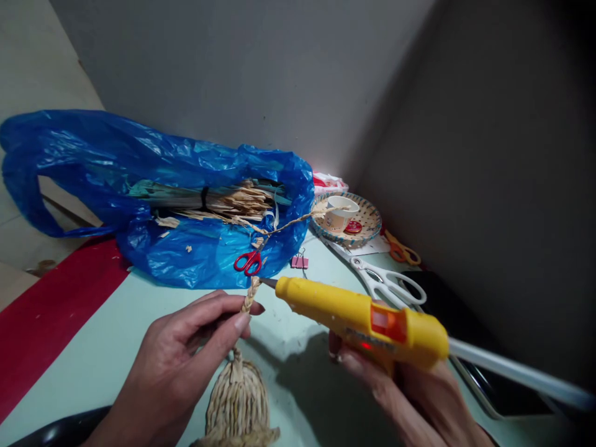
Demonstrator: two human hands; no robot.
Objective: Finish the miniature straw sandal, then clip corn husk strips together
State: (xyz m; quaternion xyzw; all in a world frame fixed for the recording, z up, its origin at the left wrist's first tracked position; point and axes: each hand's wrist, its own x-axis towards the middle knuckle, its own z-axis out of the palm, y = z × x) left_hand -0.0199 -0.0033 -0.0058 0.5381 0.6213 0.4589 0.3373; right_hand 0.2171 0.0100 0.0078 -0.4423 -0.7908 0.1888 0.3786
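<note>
My left hand [186, 347] pinches a braided straw cord [250, 295] between thumb and fingers. The cord rises from a small woven straw piece [238, 403] at the bottom of the view and runs on toward the blue bag. My right hand [410, 391] grips a yellow hot glue gun [363, 320] with a white glue stick [516, 372] out of its back. The gun's metal nozzle [267, 282] points left and sits just beside the braid, close to my left fingertips.
A blue plastic bag [153, 186] of straw strips lies behind, with red scissors [248, 262] against it. A pink binder clip [299, 261], white scissors [386, 282], orange scissors [403, 251] and a woven tray [367, 217] holding a paper cup [341, 211] lie right. Grey walls form a corner.
</note>
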